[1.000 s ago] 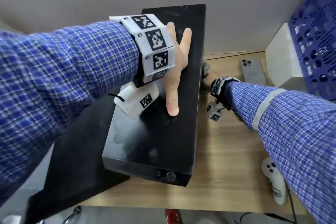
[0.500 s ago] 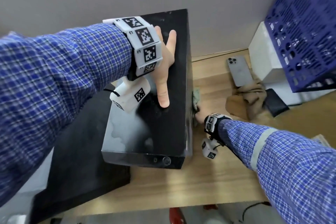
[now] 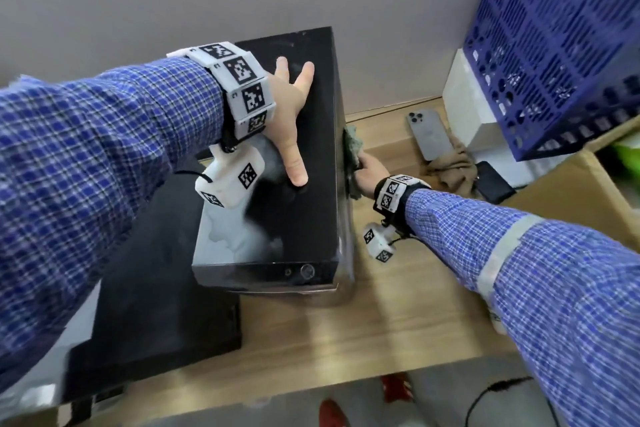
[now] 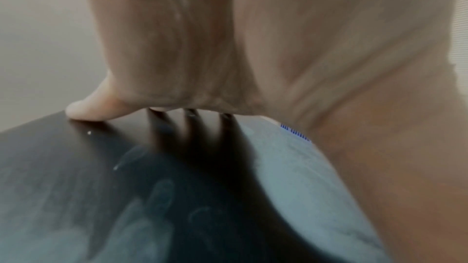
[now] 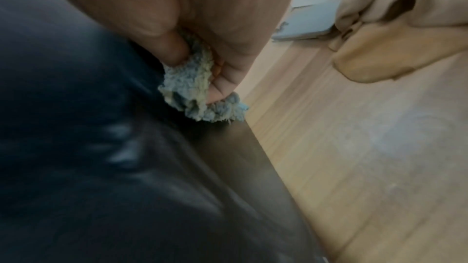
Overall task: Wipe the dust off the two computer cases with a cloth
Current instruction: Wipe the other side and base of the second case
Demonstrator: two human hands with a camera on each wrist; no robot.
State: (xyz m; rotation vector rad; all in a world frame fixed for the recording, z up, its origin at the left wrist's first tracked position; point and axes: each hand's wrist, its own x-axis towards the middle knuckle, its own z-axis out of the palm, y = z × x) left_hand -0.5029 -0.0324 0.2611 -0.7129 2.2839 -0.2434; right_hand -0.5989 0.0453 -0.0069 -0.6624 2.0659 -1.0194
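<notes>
While my left hand [image 3: 289,114] lies flat, fingers spread, atop the upright computer case [image 3: 277,225] on the wooden table [image 3: 398,322], my right hand [image 3: 367,172] grips the cloth [image 3: 353,146] against its right side; second case [image 3: 152,295] lies just left.

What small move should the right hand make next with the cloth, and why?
Probably slide the cloth along the side of the upright case: the right hand grips it against that side, and the left hand lies flat on the top.
</notes>
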